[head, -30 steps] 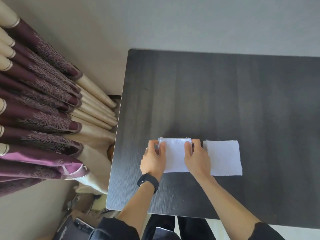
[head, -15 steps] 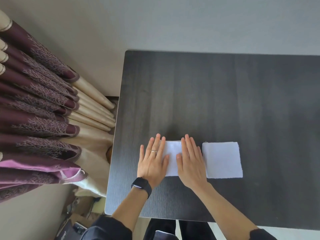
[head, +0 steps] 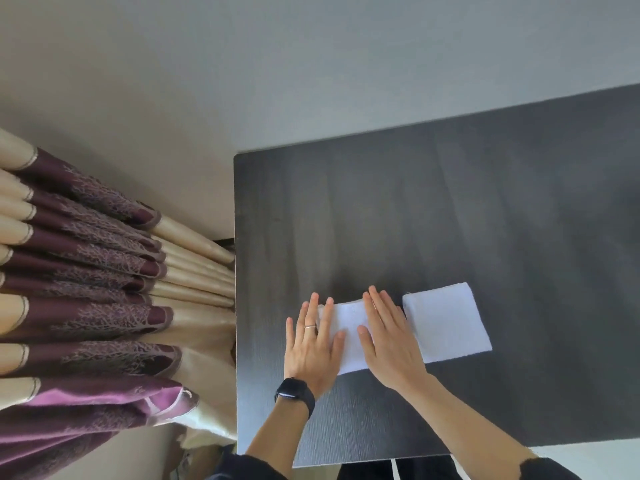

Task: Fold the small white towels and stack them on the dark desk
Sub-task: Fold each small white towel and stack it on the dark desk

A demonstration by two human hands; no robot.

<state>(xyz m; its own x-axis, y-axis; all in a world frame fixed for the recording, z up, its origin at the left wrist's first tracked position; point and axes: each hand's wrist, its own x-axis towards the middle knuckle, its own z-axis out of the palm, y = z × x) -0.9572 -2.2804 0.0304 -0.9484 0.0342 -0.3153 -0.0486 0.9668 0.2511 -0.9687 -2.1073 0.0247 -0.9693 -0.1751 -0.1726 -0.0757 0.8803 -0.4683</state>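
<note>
Two small white towels lie side by side near the front of the dark desk (head: 450, 209). The left folded towel (head: 348, 322) is under both my hands. My left hand (head: 311, 344), with a ring and a black watch on the wrist, presses flat on its left part, fingers straight. Over the towel's right part my right hand (head: 389, 341) lies flat too. The second folded towel (head: 446, 322) sits just to the right, a near-square, touched by neither hand.
Purple and beige pleated curtains (head: 86, 306) hang close against the desk's left edge. A pale wall (head: 311, 64) runs behind the desk. The desk's front edge is near my body.
My fingers pinched the left towel's upper edge one second ago, then flattened onto it. Since then the hands stay flat; the view has swung to the left and tilted.
</note>
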